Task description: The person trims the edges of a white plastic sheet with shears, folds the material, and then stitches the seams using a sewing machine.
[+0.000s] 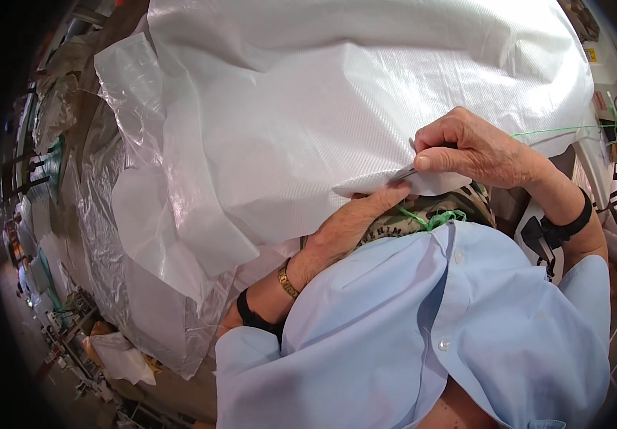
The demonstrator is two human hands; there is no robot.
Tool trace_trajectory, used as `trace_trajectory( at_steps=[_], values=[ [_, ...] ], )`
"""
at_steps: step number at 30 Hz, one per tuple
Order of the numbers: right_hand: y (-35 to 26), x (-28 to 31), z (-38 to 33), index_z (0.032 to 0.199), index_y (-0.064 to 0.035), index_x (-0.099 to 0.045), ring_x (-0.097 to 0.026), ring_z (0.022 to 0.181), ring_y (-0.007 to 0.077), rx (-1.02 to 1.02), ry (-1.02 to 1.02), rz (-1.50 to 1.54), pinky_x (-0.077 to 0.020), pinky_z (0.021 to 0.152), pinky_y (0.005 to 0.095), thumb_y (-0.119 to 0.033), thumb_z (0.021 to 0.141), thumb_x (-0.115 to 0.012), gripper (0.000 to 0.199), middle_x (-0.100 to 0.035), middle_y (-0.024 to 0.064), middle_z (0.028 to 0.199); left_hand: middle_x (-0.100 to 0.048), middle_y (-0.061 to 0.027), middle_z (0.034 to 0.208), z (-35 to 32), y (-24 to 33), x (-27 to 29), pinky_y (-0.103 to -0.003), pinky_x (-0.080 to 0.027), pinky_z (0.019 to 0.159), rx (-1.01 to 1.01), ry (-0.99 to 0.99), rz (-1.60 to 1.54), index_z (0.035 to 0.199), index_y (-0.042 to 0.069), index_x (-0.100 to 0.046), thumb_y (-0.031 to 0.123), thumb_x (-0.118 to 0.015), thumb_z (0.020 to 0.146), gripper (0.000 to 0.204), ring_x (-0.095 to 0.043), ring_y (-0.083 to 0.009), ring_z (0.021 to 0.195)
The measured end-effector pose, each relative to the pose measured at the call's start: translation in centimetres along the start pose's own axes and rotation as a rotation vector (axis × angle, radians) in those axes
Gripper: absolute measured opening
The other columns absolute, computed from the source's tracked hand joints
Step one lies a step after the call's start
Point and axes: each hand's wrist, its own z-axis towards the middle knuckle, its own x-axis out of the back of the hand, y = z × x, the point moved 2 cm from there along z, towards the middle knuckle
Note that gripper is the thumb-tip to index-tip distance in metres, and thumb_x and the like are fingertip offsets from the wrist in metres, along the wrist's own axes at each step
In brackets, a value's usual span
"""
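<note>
A large sheet of white woven plastic lies spread before me and comes up to my waist. My right hand is closed round scissors, of which a short metal blade and a bit of dark handle show. The blade lies against the near edge of the sheet; whether it passes through cannot be made out. Just left of it, my left hand pinches that same edge, its thumb on top and the other fingers mostly hidden underneath.
Clear plastic film hangs in folds on the left. A green thread runs off the sheet toward a machine at the right. Green string is knotted at my waist. Beyond the film, at lower left, lies a crumpled white bag.
</note>
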Motion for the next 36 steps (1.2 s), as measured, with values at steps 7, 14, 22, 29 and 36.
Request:
trace_trajectory(
  at_steps=[7, 14, 22, 29, 36],
  values=[
    [-0.1, -0.6, -0.1, 0.066, -0.0011, -0.052, -0.031, 0.059, 0.009, -0.079, 0.013, 0.125, -0.0293, 0.051, 0.0283, -0.047, 0.095, -0.058, 0.054, -0.034, -0.0026, 0.059, -0.064, -0.0117, 0.105, 0.2, -0.2, -0.1, -0.025, -0.059, 0.077, -0.036, 0.079, 0.102, 0.118, -0.001, -0.056, 0.013, -0.059, 0.096, 0.027, -0.067, -0.015, 0.089],
    [0.4, -0.7, -0.2, 0.068, -0.0002, -0.057, -0.033, 0.057, 0.0074, -0.035, 0.032, 0.085, -0.029, 0.049, 0.0277, -0.044, 0.096, -0.059, 0.052, -0.039, -0.0036, 0.058, -0.064, -0.0124, 0.104, -0.2, -0.3, -0.7, -0.023, -0.059, 0.074, 0.044, 0.068, -0.022, 0.116, -0.002, -0.057, 0.014, -0.059, 0.096, 0.025, -0.067, -0.014, 0.086],
    [0.6, -0.6, -0.2, 0.072, -0.0004, -0.058, -0.036, 0.059, 0.0077, -0.093, 0.006, 0.099, -0.0315, 0.051, 0.0275, -0.045, 0.094, -0.06, 0.05, -0.042, -0.0017, 0.058, -0.064, -0.01, 0.106, 0.2, -0.4, -0.5, -0.023, -0.057, 0.078, 0.065, 0.118, 0.065, 0.117, 0.001, -0.058, 0.015, -0.059, 0.096, 0.025, -0.066, -0.0136, 0.09],
    [-0.2, -0.8, -0.3, 0.067, 0.0003, -0.058, -0.032, 0.053, 0.0105, -0.019, 0.063, -0.01, -0.0286, 0.047, 0.0304, -0.046, 0.097, -0.056, 0.055, -0.035, 0.0003, 0.054, -0.061, -0.0063, 0.111, 0.5, -0.7, -1.8, -0.02, -0.052, 0.085, 0.019, 0.168, 0.222, 0.122, 0.001, -0.058, 0.022, -0.056, 0.099, 0.032, -0.06, -0.0095, 0.098],
    [0.2, -0.9, -0.4, 0.071, -0.0024, -0.057, -0.037, 0.059, 0.0081, -0.068, 0.049, 0.109, -0.0334, 0.053, 0.0261, -0.045, 0.095, -0.058, 0.049, -0.043, -0.0018, 0.058, -0.06, -0.0098, 0.113, 1.0, -0.6, -2.1, -0.024, -0.053, 0.088, -0.002, 0.093, 0.192, 0.125, 0.0, -0.054, 0.019, -0.057, 0.098, 0.033, -0.062, -0.014, 0.1]
  ],
)
